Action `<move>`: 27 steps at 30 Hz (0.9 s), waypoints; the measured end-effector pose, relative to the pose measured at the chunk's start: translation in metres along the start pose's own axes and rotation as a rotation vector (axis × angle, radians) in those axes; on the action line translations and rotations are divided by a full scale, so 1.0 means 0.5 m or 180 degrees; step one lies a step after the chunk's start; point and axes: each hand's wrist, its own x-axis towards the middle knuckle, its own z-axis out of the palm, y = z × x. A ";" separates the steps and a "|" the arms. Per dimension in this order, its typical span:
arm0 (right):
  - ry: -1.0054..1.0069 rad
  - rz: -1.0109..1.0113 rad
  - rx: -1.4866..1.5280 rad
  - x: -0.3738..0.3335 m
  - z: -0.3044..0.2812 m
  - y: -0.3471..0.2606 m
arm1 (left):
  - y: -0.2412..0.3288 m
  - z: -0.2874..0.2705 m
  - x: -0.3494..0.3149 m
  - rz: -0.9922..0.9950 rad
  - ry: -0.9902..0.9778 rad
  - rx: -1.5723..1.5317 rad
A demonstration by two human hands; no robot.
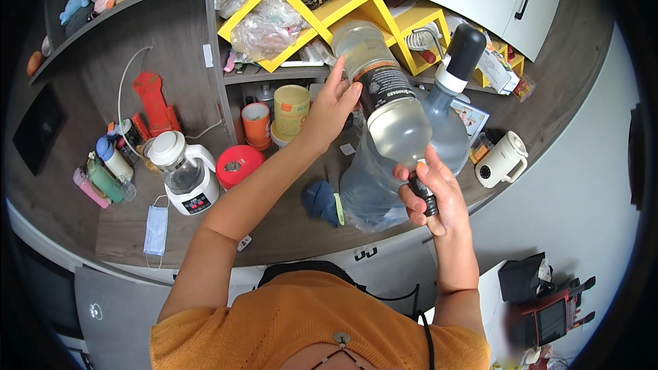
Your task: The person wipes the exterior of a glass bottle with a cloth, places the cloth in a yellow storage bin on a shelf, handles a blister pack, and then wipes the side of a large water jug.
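A large clear glass bottle (399,130) with a black label is held tilted in front of me, its base up and its neck toward my right hand. My right hand (439,195) is closed around the black neck, the thumb lying along it. Against the bottle's left side near the base rests my left hand (330,111), thumb and a finger showing, the other fingers partly hidden. Behind the bottle stand a crumpled clear plastic bag (370,195) and a big blue water jug (445,120) with a black-topped pump (464,55).
On the counter (281,233) are a glass-and-white electric kettle (185,171), a red bowl (238,164), a dark blue cloth item (319,202) and a cream kettle (502,159). A face mask (156,228) lies at the front left. Yellow shelf frames (373,3) hang above.
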 end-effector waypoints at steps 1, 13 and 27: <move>0.0020 0.0002 0.0038 0.006 -0.003 -0.007 | 0.009 0.008 0.006 -0.0050 0.0045 -0.0018; 0.0120 -0.0115 -0.0243 0.083 -0.007 -0.050 | -0.020 -0.019 0.083 -0.0238 0.0259 0.0278; 0.0020 -0.0083 -0.0274 0.112 -0.036 -0.057 | -0.065 -0.046 0.122 0.0424 0.0456 0.1184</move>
